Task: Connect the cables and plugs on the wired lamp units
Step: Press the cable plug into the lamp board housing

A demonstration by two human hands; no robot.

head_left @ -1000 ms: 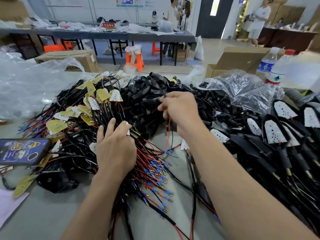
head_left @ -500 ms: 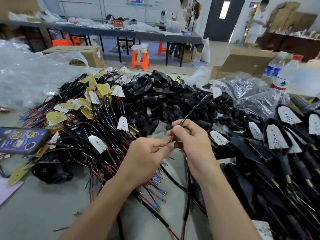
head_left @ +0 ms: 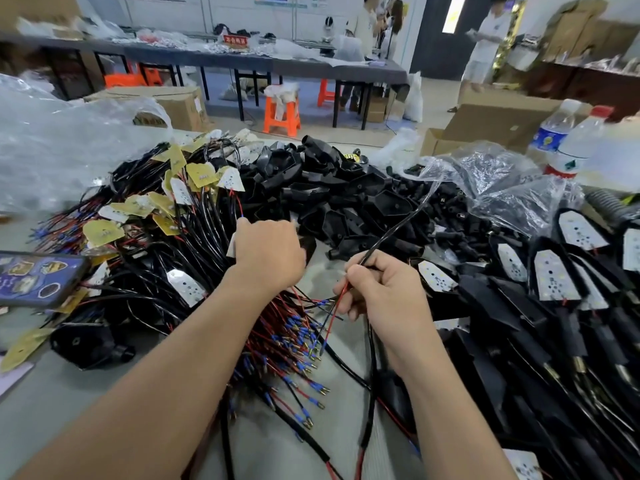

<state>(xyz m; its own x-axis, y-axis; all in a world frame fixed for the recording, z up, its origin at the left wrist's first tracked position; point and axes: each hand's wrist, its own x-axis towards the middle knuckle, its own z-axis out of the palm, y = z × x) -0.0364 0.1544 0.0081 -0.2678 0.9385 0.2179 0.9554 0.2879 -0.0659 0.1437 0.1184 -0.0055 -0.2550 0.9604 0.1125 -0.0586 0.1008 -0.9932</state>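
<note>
Containers first: the crinkly clear bag (head_left: pixel 512 202) at 2 o'clock is stuffed with small black plugs (head_left: pixel 446 216), some of them lying loose on the tabletop (head_left: pixel 52 393). The big clear bag (head_left: pixel 52 150) at 10 o'clock is too hazy to see into. The open cardboard box (head_left: pixel 491 123) at 1 o'clock sits behind two water bottles (head_left: pixel 554 133).

The right hand (head_left: pixel 384 289), around 5 o'clock, has a clenched grip on a black cable (head_left: pixel 391 233) that arcs up toward the plugs, with its red wire (head_left: pixel 341 296) poking out below the fist. The left hand (head_left: pixel 268 252), dead center, is knuckles-up in the wire pile (head_left: pixel 166 237). Its fingers are hidden, so I can't tell whether that grip is grasping anything.

The red sign (head_left: pixel 235 39) at 11 o'clock and the bottle labels are too blurry to read.
</note>
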